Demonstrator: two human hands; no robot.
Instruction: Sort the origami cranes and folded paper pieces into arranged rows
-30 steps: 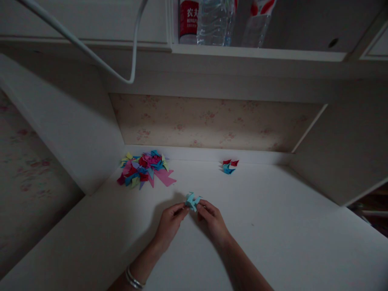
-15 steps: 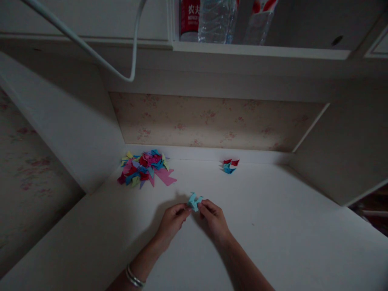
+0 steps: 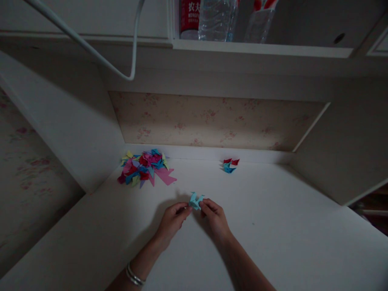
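Note:
A small light-blue origami crane [image 3: 195, 201] is held just above the white desk, between my two hands. My left hand [image 3: 173, 220] pinches its left side with thumb and fingertips. On its right side, my right hand [image 3: 214, 218] grips it the same way. Two pointed tips stick up from the folded paper. The fingers hide part of its lower edges.
A heap of colourful folded papers [image 3: 144, 166] lies at the back left of the desk [image 3: 287, 242]. A few red and blue folded pieces [image 3: 230, 165] sit at the back right. Overhead are a shelf [image 3: 260, 48] with bottles [image 3: 216, 20] and a bent white tube [image 3: 133, 48].
The folded paper has turned slightly and its two sides look a little further apart. My right hand has shifted slightly to the right; my left hand has hardly moved.

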